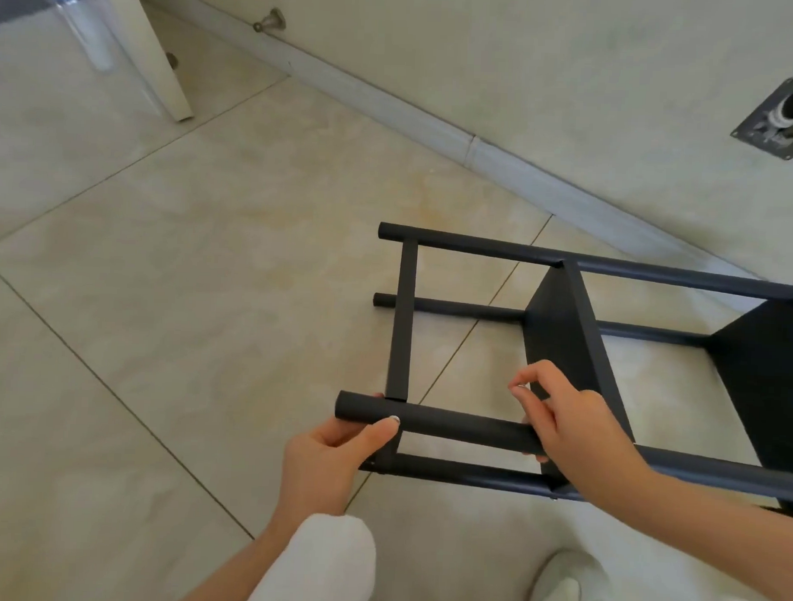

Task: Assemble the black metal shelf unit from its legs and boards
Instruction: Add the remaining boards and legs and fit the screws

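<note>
Lying: black metal shelf unit [560,333] on its side, beige tiled floor [161,292].
Left hand [335,451]: grips the end of the nearest black tubular leg [462,426].
Right hand [574,423]: clasps same leg, further along.

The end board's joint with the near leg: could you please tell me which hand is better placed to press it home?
Left, probably. The left hand grips the near leg right at the end board; the right hand holds it beside the middle board.

Black metal shelf unit [559,337] lies sideways on floor, boards fitted.
</note>
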The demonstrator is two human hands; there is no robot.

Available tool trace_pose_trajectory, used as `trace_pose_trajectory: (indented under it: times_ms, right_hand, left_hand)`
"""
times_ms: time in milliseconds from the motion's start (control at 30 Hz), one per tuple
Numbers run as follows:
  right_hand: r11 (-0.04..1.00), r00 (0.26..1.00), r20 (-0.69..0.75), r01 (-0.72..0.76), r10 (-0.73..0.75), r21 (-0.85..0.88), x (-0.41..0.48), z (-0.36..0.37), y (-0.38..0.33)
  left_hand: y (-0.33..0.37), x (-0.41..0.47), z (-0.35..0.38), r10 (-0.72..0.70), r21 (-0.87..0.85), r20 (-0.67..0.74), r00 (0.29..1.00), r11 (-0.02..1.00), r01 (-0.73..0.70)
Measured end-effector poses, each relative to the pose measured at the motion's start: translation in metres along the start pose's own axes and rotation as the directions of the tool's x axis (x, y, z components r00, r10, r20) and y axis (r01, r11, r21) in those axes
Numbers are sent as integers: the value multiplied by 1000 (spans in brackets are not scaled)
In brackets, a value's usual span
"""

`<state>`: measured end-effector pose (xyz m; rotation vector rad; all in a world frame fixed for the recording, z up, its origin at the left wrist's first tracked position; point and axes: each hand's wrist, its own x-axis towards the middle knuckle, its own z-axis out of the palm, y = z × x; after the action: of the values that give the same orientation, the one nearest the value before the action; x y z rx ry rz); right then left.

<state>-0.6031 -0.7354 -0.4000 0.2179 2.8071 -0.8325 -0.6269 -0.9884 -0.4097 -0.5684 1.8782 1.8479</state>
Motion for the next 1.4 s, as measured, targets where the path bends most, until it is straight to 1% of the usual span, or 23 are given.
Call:
trace_pose_trajectory:
  times_ms: [133,233,333,433,500,567,633,667,700,767,833,867,900,933,967,1067,1133,1300,1333,1400]
  right_hand:
    - [992,1000,-19,-11,14,122,-13,11,7]
    - [984,999,-29,-7,12,179,-16,22,11]
    - [983,998,-59,38,-28,180,-16,26,13]
    - [984,994,-72,93,-83,150,-17,25,13]
    - [984,997,-39,74,-69,162,-16,24,14]
    - [984,999,3,33,-34,176,-13,25,16]
    - [983,999,50,3,-13,184,-6,24,16]
    - [981,998,70,-6,-8,194,-1,22,15]
    - [979,997,79,-8,-9,202,4,20,15]
    - [979,997,66,12,-26,204,19,14,13]
    - [979,997,52,54,-65,197,39,8,11]
    - [977,995,46,73,-83,198,51,5,9]
    - [976,995,31,90,-98,197,64,2,8]
    - [976,994,7,109,-113,189,78,-1,7]
    - [976,992,-21,130,-128,177,93,-4,5]
    - [972,978,-110,192,-178,134,135,-13,-1]
    - [968,961,-145,246,-236,54,160,-16,-6]
    - [936,929,-136,330,-346,-122,205,-7,-23]
    - [932,926,-131,338,-355,-133,210,-6,-28]
    - [943,937,-119,319,-329,-92,217,-4,-38]
  left_hand:
    - [-12,4,-7,-79,15,39,996,997,78]
    - [-20,11,-13,-99,56,66,993,994,95]
    - [-20,16,-17,-59,81,120,991,995,49]
    - [-13,23,-20,-18,156,168,986,988,-9]
    - [-4,27,-23,-1,258,229,974,964,-59]
    - [7,33,-27,18,399,318,948,905,-151]
    - [17,41,-31,65,524,415,908,799,-296]
    - [23,45,-32,82,580,465,881,724,-373]
    - [29,49,-32,83,631,518,852,636,-445]
    - [40,57,-31,38,705,617,786,416,-574]
    - [48,63,-27,-23,708,696,718,189,-680]
    - [49,65,-26,-33,681,731,681,95,-726]
    - [50,66,-25,-30,645,764,644,22,-764]
    - [50,67,-24,-28,614,788,615,-27,-789]
    - [49,67,-24,-28,599,799,600,-49,-799]
    - [46,70,-25,-15,595,803,596,-44,-803]
    - [44,71,-27,6,592,806,592,-34,-806]
    - [35,68,-28,28,615,787,616,30,-788]
    - [35,68,-27,26,619,783,621,50,-783]
    - [33,69,-25,22,623,779,627,89,-777]
